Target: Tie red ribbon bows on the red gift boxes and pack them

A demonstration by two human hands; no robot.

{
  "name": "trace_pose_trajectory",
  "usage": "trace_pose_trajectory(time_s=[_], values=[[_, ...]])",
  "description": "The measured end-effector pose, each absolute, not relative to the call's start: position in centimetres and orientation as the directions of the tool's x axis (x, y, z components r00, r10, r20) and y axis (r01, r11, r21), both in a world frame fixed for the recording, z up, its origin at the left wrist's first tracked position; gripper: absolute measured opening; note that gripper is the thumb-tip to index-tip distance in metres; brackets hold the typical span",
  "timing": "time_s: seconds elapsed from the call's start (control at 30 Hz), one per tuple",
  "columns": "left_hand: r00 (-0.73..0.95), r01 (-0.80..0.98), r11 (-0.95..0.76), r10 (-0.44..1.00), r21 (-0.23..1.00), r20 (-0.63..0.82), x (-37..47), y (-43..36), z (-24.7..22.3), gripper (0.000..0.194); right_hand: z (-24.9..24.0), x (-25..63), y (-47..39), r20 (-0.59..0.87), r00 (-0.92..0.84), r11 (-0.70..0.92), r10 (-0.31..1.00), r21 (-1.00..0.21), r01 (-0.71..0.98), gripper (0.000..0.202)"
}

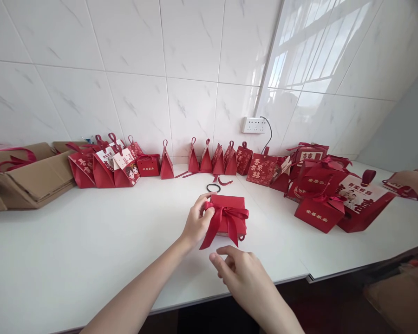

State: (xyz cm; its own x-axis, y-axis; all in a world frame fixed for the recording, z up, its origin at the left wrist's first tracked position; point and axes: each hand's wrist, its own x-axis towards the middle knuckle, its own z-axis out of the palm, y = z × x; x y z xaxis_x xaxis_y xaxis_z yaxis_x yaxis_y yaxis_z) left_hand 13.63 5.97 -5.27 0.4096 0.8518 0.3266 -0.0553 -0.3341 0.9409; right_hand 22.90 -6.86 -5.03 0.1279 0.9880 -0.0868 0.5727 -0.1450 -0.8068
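Note:
A red gift box (232, 202) lies on the white table in front of me, with a red ribbon bow (226, 212) tied across its top. The two ribbon tails hang down over its near side. My left hand (198, 218) grips the box at its left edge, thumb on the ribbon and fingers behind. Apart from the box, nearer to me, my right hand (235, 266) hovers with thumb and forefinger separated and nothing between them; its other fingers curl in. Just beyond the box lies a black ring-shaped band (213, 188).
Several red triangular gift boxes (205, 157) line the wall. Loose ribbon strips (225, 181) lie before them. Red boxes are piled at right (320, 213), near another person's hand (413, 183). At left stands an opened cardboard carton (38, 185). A power strip (253, 125) hangs on the wall.

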Motion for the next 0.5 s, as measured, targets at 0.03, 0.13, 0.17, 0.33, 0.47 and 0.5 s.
trace_pose_trajectory(time_s=[0.03, 0.13, 0.17, 0.33, 0.47, 0.5], values=[[0.391, -0.059, -0.360, 0.850, 0.931, 0.353, 13.7, 6.0, -5.3, 0.027, -5.6, 22.5, -6.4, -0.122, 0.125, -0.167, 0.985, -0.862, 0.479, 0.046], [0.347, -0.042, -0.424, 0.843, 0.905, 0.411, 13.7, 6.0, -5.4, 0.019, -7.0, 21.8, -4.8, -0.171, 0.109, -0.185, 0.979, -0.973, 0.135, 0.049], [0.347, -0.039, -0.432, 0.840, 0.901, 0.418, 13.7, 6.1, -5.4, 0.018, -7.3, 21.6, -4.4, -0.158, 0.116, -0.163, 0.981, -0.986, 0.040, 0.049], [0.371, -0.103, -0.317, 0.867, 0.943, 0.332, 13.9, 6.2, -5.4, 0.015, -7.6, 21.4, -3.8, -0.008, 0.141, 0.008, 0.990, -0.994, -0.109, 0.047], [0.396, -0.117, -0.168, 0.896, 0.979, 0.201, 14.3, 6.1, -5.1, 0.028, -7.7, 21.7, -4.7, 0.030, 0.133, 0.039, 0.991, -0.997, -0.066, 0.044], [0.405, -0.104, -0.148, 0.897, 0.984, 0.177, 14.4, 6.1, -4.9, 0.029, -7.7, 21.7, -4.9, 0.032, 0.131, 0.040, 0.991, -0.998, -0.055, 0.043]])
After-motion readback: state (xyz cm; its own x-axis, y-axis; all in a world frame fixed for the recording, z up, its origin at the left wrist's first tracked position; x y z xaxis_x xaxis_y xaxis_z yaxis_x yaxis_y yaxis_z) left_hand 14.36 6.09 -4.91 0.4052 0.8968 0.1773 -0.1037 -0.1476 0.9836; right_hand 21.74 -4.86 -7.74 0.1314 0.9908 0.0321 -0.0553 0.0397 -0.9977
